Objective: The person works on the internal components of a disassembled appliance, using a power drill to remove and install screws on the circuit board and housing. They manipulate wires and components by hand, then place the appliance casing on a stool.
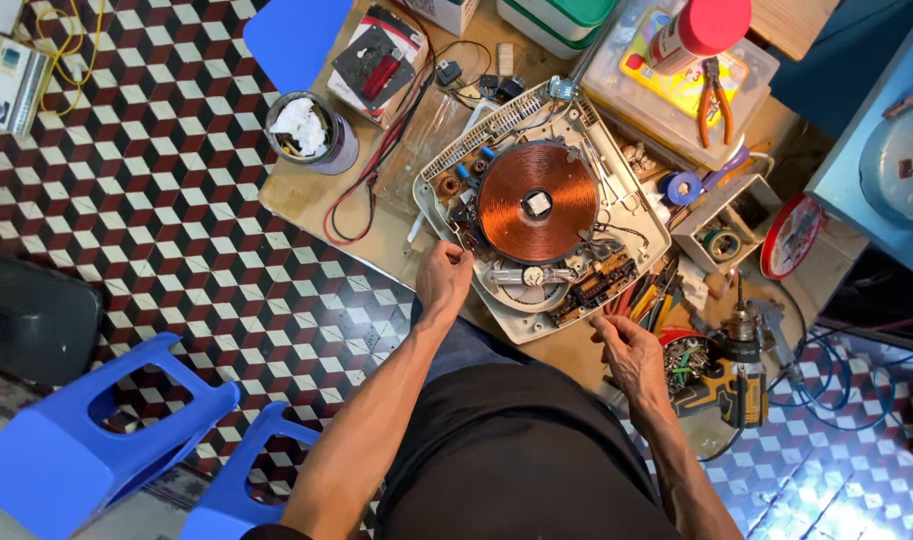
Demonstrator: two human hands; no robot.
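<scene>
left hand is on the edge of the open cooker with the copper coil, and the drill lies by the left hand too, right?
Not quite. In the head view the drill lies by the right hand. The left hand is on the cooker with the copper coil.

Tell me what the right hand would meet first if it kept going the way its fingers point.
The right hand points up toward the bundle of screwdrivers beside the opened induction cooker. It would probably meet their handles first, though depth is hard to judge.

Two hands: left [444, 280], right [631, 350]. One cooker [616, 215] with one coil [537, 203], centre. Two stools [71, 440] [251, 470], lower left. One drill [741, 375], one pliers [714, 100], perhaps two tape rolls [684, 187] [719, 243].
</scene>
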